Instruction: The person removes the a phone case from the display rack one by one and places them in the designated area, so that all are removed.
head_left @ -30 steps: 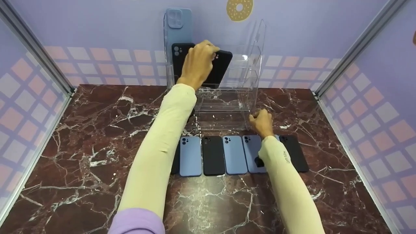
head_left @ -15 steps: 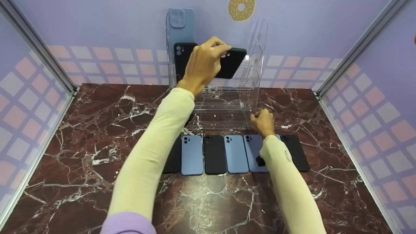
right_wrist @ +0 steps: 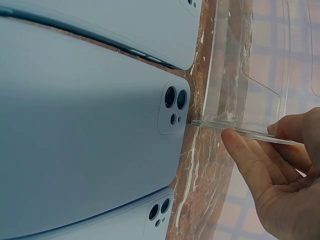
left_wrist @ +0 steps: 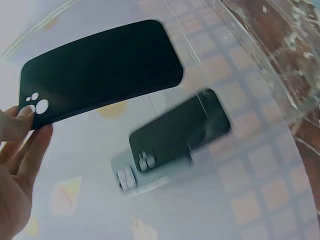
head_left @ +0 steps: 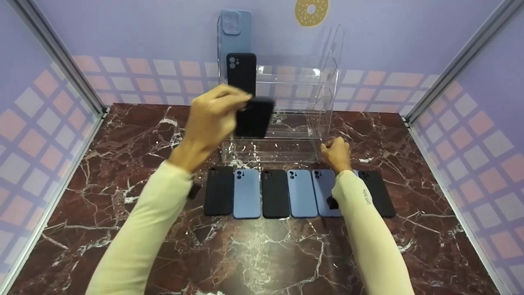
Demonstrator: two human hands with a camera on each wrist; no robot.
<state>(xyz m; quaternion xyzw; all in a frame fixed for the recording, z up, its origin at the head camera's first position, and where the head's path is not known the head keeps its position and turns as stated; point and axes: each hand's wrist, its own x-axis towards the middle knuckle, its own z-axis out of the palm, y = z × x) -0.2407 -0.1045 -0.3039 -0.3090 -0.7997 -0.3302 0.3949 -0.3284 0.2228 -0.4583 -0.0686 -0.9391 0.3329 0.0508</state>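
My left hand (head_left: pixel 213 121) pinches a black phone case (left_wrist: pixel 105 70) by its camera-hole corner, between thumb and fingers. In the head view that case hangs in front of the clear acrylic stand (head_left: pixel 278 141), apart from it. My right hand (head_left: pixel 336 153) pinches the stand's side panel (right_wrist: pixel 250 134) near its lower right front corner. On the stand's left side, another black case (head_left: pixel 241 71) stands upright in a tier, and a light blue case (head_left: pixel 239 41) stands behind and above it.
A row of phone cases lies before the stand: a black case (head_left: pixel 219 190), a blue case (head_left: pixel 247 194), a second black one, another blue one, a purple-blue case (head_left: pixel 323 188) and more under the right forearm. Patterned walls (head_left: pixel 172 37) enclose the marble-look table (head_left: pixel 262 254).
My left hand has lifted the black case out from the stand and moved it down, left and toward me. My right hand stays at the stand's side.
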